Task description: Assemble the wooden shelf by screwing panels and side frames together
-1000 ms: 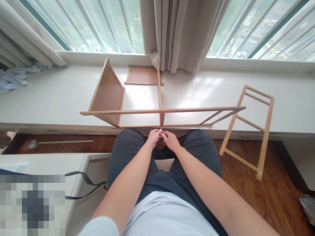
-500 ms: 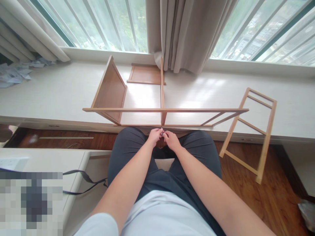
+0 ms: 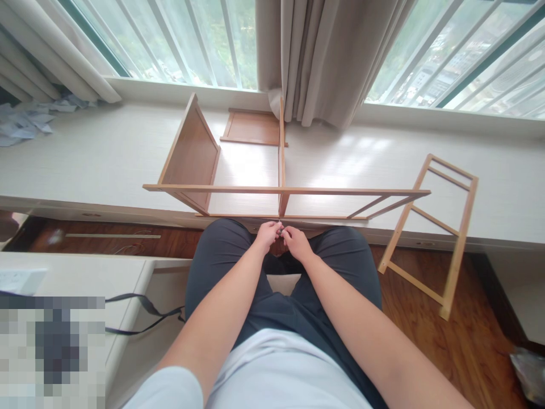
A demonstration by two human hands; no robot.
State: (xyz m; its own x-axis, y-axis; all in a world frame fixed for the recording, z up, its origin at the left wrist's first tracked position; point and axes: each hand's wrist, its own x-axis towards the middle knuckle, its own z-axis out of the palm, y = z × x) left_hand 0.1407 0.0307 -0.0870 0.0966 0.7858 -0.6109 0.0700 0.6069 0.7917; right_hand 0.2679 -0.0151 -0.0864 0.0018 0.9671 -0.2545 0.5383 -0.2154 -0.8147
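Between my knees, close to the near edge of the window ledge, my left hand (image 3: 268, 236) and my right hand (image 3: 295, 238) meet with fingers pinched together. Something small and dark, perhaps metal, shows at the fingertips; its kind cannot be made out. Just beyond them stands a partly assembled wooden shelf frame (image 3: 357, 192) on the ledge, lying on its long side. It has a solid panel (image 3: 191, 145) at its left end and a wooden divider (image 3: 281, 153) near its middle. The divider's near end is right above my fingertips.
A loose wooden panel (image 3: 251, 126) lies at the back of the white ledge (image 3: 106, 147). On the right, a wooden ladder-shaped side frame (image 3: 461, 250) leans against the ledge from the floor (image 3: 409, 329). A white desk (image 3: 97, 272) with a black strap (image 3: 145, 301) stands at left.
The view has tilted very slightly. Both hands stay together in the same spot, and the wooden parts have not moved.
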